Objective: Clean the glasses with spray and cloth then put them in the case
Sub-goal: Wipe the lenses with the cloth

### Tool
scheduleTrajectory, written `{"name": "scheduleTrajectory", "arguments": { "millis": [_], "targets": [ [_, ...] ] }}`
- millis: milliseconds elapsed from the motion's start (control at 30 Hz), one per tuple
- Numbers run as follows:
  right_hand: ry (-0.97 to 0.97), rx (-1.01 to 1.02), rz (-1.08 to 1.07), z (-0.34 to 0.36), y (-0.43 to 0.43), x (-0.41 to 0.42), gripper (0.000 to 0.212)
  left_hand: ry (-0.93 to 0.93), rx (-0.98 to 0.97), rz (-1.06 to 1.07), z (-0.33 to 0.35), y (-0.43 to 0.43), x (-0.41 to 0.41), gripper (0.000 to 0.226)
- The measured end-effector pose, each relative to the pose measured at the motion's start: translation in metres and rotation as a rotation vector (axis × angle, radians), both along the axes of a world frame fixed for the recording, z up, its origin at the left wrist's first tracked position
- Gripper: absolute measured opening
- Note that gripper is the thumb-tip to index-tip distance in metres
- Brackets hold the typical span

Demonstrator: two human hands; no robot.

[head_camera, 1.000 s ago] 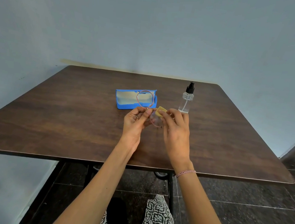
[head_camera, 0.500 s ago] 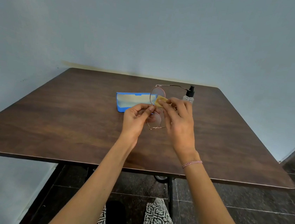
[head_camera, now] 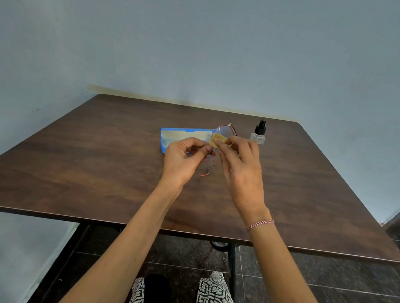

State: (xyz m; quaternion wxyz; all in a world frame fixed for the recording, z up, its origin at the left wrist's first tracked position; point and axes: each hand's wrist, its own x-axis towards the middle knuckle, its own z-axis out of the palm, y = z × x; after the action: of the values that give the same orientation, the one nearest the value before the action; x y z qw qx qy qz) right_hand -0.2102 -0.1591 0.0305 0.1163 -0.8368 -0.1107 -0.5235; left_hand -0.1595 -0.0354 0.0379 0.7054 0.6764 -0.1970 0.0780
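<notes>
Soft, even, dim-cool light; no hard shadows or glare. Wide-angle bending bows the tabletop (head_camera: 92,164) edges. Focus sharp.

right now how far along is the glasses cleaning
Spraying seems over: the spray bottle stands apart on the table. In hand: the left hand holds the glasses while the right hand pinches the yellow cloth against the upper lens. Left: finish wiping, then lay the glasses in the open blue case.
</notes>
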Motion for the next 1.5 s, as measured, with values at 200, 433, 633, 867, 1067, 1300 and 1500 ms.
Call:
{"name": "scheduleTrajectory", "arguments": {
  "millis": [200, 433, 633, 867, 1067, 1300, 1500],
  "targets": [
    [-0.026, 0.167, -0.085, 0.011, -0.003, 0.003, 0.021, -0.027, 0.034, -0.030, 0.000, 0.003, -0.002, 0.014],
    [0.028, 0.008, -0.052, 0.005, 0.013, 0.006, 0.028, -0.072, 0.036, -0.040, 0.002, 0.001, -0.005, 0.011],
    [-0.029, 0.184, -0.136, 0.010, 0.003, 0.009, 0.022, -0.061, 0.032, -0.044, 0.000, 0.003, -0.005, 0.014],
    [0.025, 0.055, -0.075, 0.004, 0.010, 0.011, 0.030, -0.053, 0.018, -0.005, 0.003, 0.001, -0.002, 0.010],
    [-0.014, 0.203, -0.096, -0.005, -0.006, 0.010, 0.022, -0.092, 0.007, -0.022, 0.001, -0.003, -0.002, 0.015],
    [-0.049, 0.198, -0.045, 0.000, 0.000, 0.012, 0.024, -0.052, -0.126, -0.033, 0.005, -0.013, 0.003, 0.015],
    [-0.081, 0.274, -0.055, 0.000, 0.001, 0.013, 0.025, 0.030, -0.175, 0.010, 0.003, -0.017, 0.003, 0.031]
  ]
}}
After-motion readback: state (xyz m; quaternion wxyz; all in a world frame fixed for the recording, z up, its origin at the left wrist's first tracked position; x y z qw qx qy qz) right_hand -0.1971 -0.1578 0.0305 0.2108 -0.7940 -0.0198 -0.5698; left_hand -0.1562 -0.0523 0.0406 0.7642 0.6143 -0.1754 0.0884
